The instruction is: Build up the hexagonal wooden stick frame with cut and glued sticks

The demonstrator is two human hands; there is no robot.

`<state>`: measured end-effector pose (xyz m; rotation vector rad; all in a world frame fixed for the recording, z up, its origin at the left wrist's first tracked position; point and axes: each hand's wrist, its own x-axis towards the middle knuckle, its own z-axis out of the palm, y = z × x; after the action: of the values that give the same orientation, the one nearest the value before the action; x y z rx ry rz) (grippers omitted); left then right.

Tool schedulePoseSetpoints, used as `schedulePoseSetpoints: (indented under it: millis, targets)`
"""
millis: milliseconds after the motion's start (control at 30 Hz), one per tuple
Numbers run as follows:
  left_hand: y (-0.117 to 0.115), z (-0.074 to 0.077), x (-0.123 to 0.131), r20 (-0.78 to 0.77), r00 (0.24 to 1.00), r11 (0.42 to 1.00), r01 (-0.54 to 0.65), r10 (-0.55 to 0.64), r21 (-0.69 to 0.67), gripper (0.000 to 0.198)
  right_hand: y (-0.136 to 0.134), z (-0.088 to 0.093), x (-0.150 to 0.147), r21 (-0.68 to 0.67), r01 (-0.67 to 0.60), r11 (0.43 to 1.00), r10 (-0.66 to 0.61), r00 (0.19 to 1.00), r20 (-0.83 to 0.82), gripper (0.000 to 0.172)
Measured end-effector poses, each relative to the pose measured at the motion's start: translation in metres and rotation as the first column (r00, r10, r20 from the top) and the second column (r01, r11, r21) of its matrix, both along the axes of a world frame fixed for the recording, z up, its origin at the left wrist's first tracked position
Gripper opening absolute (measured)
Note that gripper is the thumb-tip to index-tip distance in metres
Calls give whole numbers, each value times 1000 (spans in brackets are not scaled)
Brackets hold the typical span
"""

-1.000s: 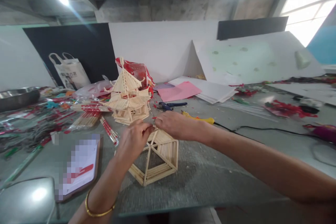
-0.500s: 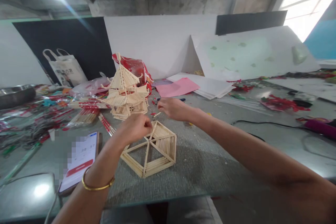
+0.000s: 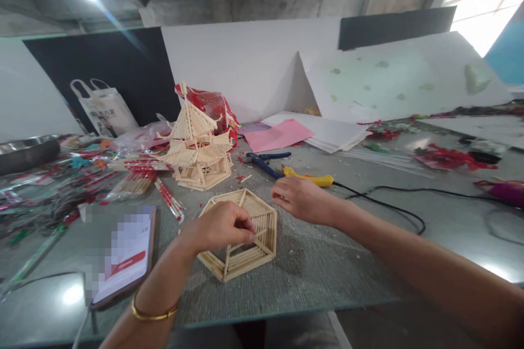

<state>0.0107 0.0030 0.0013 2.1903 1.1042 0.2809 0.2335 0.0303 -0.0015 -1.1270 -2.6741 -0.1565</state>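
Note:
My left hand point(image 3: 225, 224) is closed in a pinch over the hexagonal wooden stick frame point(image 3: 249, 264), with a short wooden stick point(image 3: 261, 233) at its fingertips. The frame lies flat on the table, divided by spokes and partly filled with rows of sticks; the hand hides its left part. Just right of the frame, my right hand point(image 3: 301, 199) has curled fingers; what they hold, if anything, is hidden. Beyond it lie a yellow-handled tool point(image 3: 315, 180) with a black cord and blue-handled pliers point(image 3: 262, 163). A tiered stick pagoda point(image 3: 200, 147) stands behind the frame.
A phone point(image 3: 126, 267) lies at the left, beside packs of sticks point(image 3: 170, 199) and cluttered wrappers. Pink paper point(image 3: 278, 135) and white sheets point(image 3: 339, 133) are at the back. The black cord point(image 3: 393, 210) runs rightward across the table.
My left hand has moved right and toward me, over the frame's middle. My right hand has moved right and nearer, from beside the pliers, uncovering the pliers and the yellow-handled tool.

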Motion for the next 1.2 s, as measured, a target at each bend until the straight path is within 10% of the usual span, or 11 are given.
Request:
schedulePoseSetpoints:
  millis: [500,667,933,1200]
  targets:
    - [-3,1,0,4,997,995,-74,74,68,17,-2,-9,-8,59,-83,995,84,996,-15,26]
    - [4,5,-8,229,918,919,-363,324,157,23,44,-1,-26,122,18,992,-38,985,166,24]
    - [11,2,-14,397,761,784,-604,513,145,28,116,3,-67,-65,-101,993,118,918,379,16]
    - [9,8,-16,625,556,709,-705,547,7,24,53,37,-63,-276,-301,913,364,905,218,17]
